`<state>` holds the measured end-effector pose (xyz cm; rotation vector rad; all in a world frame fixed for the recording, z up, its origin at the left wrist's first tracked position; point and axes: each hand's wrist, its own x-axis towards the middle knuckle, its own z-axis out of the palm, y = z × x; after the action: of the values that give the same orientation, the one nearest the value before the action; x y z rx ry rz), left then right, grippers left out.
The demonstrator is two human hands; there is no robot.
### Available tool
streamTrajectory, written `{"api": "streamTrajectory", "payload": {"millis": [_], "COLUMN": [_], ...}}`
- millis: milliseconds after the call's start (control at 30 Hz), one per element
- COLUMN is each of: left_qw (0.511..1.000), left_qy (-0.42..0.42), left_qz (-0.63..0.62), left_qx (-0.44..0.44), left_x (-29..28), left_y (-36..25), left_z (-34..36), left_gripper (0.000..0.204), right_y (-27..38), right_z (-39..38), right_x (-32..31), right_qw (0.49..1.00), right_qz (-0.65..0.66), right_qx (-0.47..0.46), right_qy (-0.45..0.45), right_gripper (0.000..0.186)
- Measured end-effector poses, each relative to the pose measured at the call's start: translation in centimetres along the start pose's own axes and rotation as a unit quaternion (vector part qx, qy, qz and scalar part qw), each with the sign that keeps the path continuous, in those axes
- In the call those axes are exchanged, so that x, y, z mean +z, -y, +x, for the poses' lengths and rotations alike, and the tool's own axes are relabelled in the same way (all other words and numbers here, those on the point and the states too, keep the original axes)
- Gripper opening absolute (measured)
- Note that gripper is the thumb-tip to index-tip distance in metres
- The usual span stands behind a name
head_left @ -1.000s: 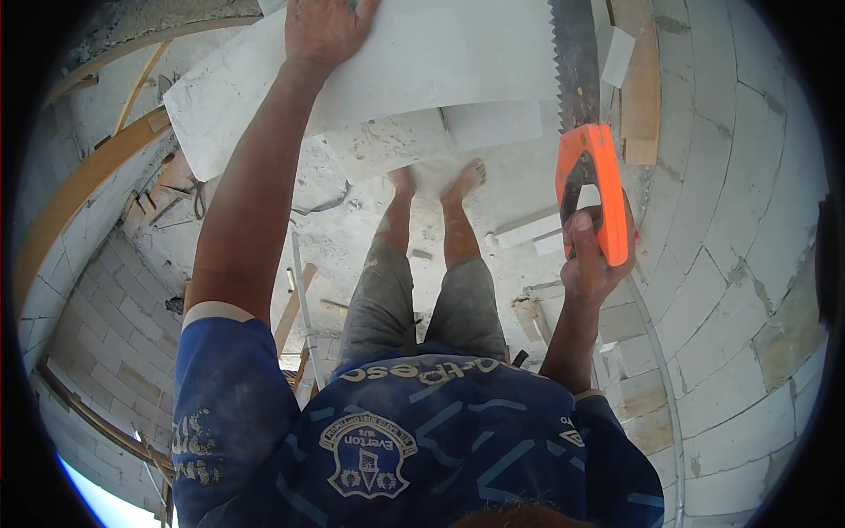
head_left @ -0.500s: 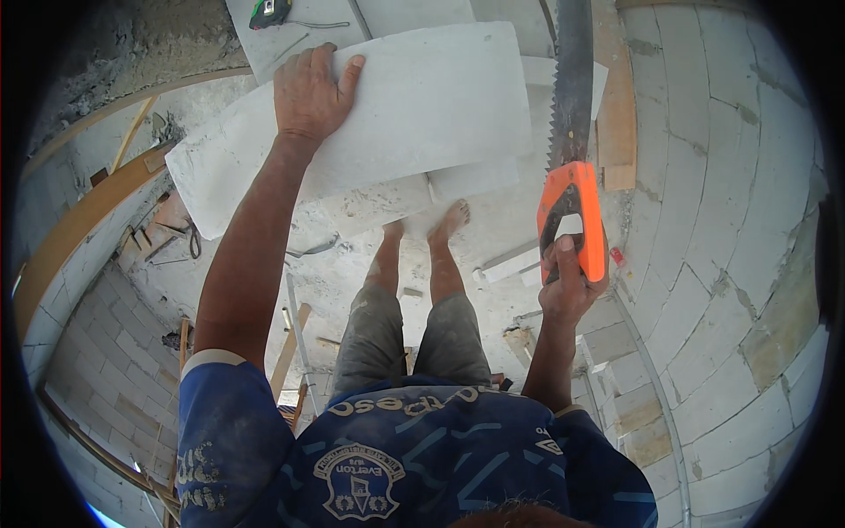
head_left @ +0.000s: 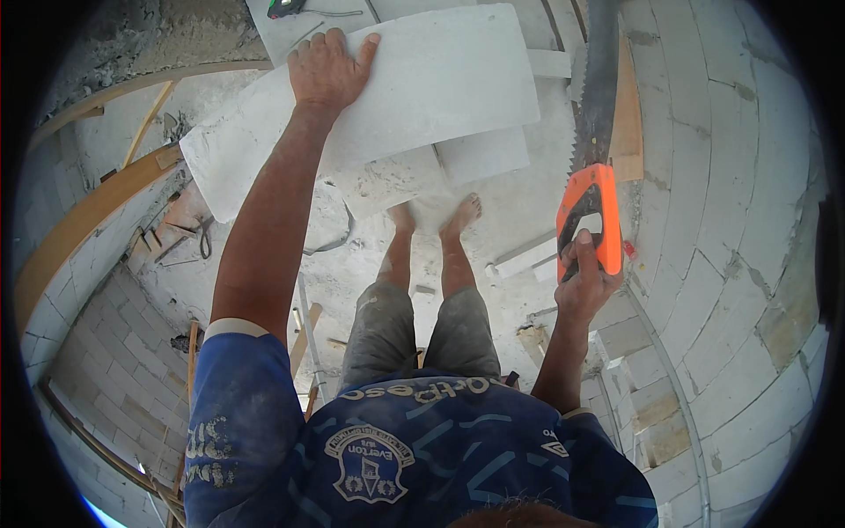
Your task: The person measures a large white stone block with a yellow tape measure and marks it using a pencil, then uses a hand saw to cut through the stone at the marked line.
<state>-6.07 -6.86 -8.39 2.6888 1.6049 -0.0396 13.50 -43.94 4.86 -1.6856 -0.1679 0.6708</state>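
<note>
A long pale block (head_left: 440,84) lies across the view in front of me, on top of other pale blocks. My left hand (head_left: 329,72) rests flat on its upper face toward the left, fingers stretched out and thumb apart. To the right of the block, my right hand (head_left: 588,286) grips the orange and black handle of a hand saw (head_left: 589,198). The saw's dark toothed blade points away from me, teeth toward the block and apart from it. The far end of the blade runs out at the top edge of the picture.
A green and black tape measure (head_left: 285,7) lies beyond the block. Block walls rise on the right (head_left: 704,185) and the left. A curved wooden board (head_left: 84,224) stands at the left. Block offcuts (head_left: 528,255) and debris lie on the dusty floor near my bare feet (head_left: 462,214).
The whole view has shifted slightly, so block, hands and saw appear a little farther right. My left hand stays on the block and my right hand keeps hold of the saw.
</note>
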Motion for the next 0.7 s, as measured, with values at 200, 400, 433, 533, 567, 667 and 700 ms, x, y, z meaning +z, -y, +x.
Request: {"api": "streamTrajectory", "payload": {"millis": [200,400,433,533,567,667,700], "left_qw": [1.000,1.000,0.999,0.999,0.998,0.997,0.997], "left_qy": [0.002,0.013,0.017,0.026,0.031,0.053,0.057], "left_qz": [0.020,0.018,0.017,0.018,0.016,-0.012,-0.010], "left_qx": [-0.011,-0.020,-0.024,-0.037,-0.042,-0.054,-0.054], "left_x": [-0.2,-0.4,-0.5,-0.6,-0.7,-0.9,-0.9], "left_y": [0.0,0.0,-0.1,-0.3,-0.3,0.0,0.0], "left_z": [-0.2,-0.2,-0.2,-0.1,0.0,0.2,0.3], "left_gripper": [0.074,0.072,0.072,0.072,0.071,0.071,0.071], "right_y": [-0.3,-0.3,-0.6,0.5,0.3,0.7,0.7], "right_z": [-2.9,-3.2,-3.1,-2.9,-2.6,-1.9,-1.7], "right_x": [0.2,3.4,4.4,6.3,6.9,7.6,8.0], "right_qw": [0.996,0.974,0.971,0.968,0.966,0.960,0.961], "right_qz": [-0.058,-0.124,-0.083,-0.026,-0.026,-0.050,-0.049], "right_qx": [-0.023,-0.031,-0.090,-0.026,-0.041,-0.004,0.000], "right_qy": [0.060,0.185,0.206,0.247,0.255,0.274,0.274], "right_gripper": [0.039,0.053,0.061,0.063,0.069,0.073,0.073]}}
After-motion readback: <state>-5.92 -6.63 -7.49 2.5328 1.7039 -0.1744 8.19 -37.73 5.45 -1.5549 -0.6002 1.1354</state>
